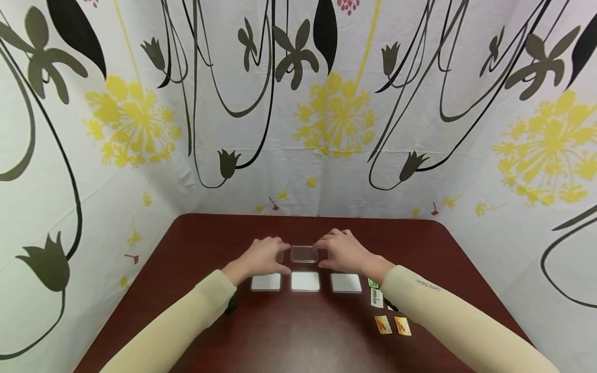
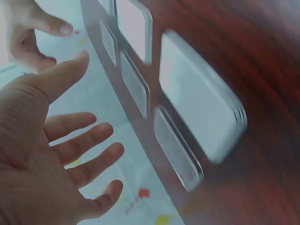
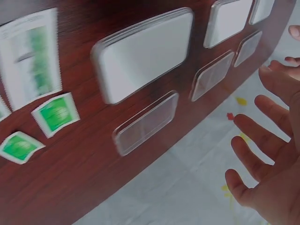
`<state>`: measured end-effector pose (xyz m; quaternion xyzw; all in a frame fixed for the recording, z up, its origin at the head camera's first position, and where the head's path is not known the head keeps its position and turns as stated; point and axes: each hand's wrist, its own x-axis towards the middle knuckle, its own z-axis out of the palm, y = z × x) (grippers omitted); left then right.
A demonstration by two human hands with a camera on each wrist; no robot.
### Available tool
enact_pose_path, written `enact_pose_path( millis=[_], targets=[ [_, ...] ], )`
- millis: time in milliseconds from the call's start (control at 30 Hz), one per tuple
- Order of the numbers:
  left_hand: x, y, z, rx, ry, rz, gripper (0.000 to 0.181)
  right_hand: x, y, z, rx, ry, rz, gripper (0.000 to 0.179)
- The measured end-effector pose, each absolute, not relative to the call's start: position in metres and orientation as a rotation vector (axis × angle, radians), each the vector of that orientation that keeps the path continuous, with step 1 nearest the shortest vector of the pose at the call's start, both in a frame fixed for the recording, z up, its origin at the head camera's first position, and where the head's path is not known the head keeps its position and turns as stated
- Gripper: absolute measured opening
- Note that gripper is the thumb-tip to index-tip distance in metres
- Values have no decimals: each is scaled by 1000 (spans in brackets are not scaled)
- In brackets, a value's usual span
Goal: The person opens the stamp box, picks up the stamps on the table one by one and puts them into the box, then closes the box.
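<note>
My left hand [image 1: 263, 257] hovers over the far part of the table, its fingers loosely bent and holding nothing. Opposite it, my right hand [image 1: 346, 252] hangs with relaxed fingers, also bare. Between them lies a clear, flat rectangular lid-like piece [image 1: 304, 254]. A second clear piece [image 2: 176, 149] and a third [image 3: 147, 123] lie either side of it, partly covered by the hands in the head view. Nearer the person stand three shallow rectangular tins with pale, shiny surfaces: left [image 1: 266, 282], middle [image 1: 305, 281] and right [image 1: 346, 283]. Neither hand touches any of these in the wrist views.
Right of the tins lie several postage stamps: green ones [image 3: 57, 114], a larger green-and-white one [image 1: 377, 298] and orange ones [image 1: 383, 325]. The right forearm partly covers some. The dark red table [image 1: 298, 336] ends at a flower-patterned curtain [image 1: 280, 129].
</note>
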<state>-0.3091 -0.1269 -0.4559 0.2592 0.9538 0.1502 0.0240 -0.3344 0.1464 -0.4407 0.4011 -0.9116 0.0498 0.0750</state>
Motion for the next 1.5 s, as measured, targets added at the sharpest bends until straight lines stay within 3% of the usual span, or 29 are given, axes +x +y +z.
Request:
enact_pose_path(
  millis=[767,1500],
  targets=[
    [-284,-35,-486,897,2954,544,67,-301,244,-483,844,-2785,225,41],
    [-279,2,-501,862,3005,571,65,-285,262,-496,617,-2881,261,45]
  ],
)
